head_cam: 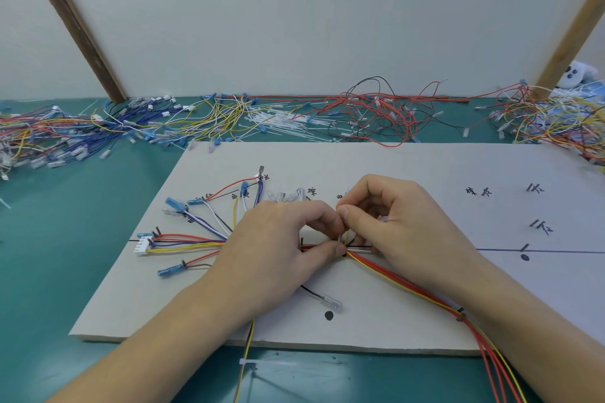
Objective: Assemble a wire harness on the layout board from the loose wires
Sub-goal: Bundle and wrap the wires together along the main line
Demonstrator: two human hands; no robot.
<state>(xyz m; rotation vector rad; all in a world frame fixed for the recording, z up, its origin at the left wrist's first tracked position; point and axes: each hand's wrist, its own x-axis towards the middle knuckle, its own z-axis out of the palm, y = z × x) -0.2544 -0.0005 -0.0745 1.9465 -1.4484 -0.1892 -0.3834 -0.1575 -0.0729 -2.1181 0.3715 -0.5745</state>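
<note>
At the middle of the layout board [409, 167], both hands' fingers [330, 250] pinch the wire bundle [393, 278] where it meets the drawn line. Left hand [278, 239] pins it; right hand [399, 222] works thin strands. The wires look light and limp, best gripped near the terminals.

Bright, even light from overhead; only soft shadows under the hands [330, 239]. Wide-angle bending at the edges, where the wire piles [49, 137] look blurred.

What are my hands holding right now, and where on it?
Both hands, left hand and right hand, pinch the wire bundle mid-run, at the board's centre line.
</note>
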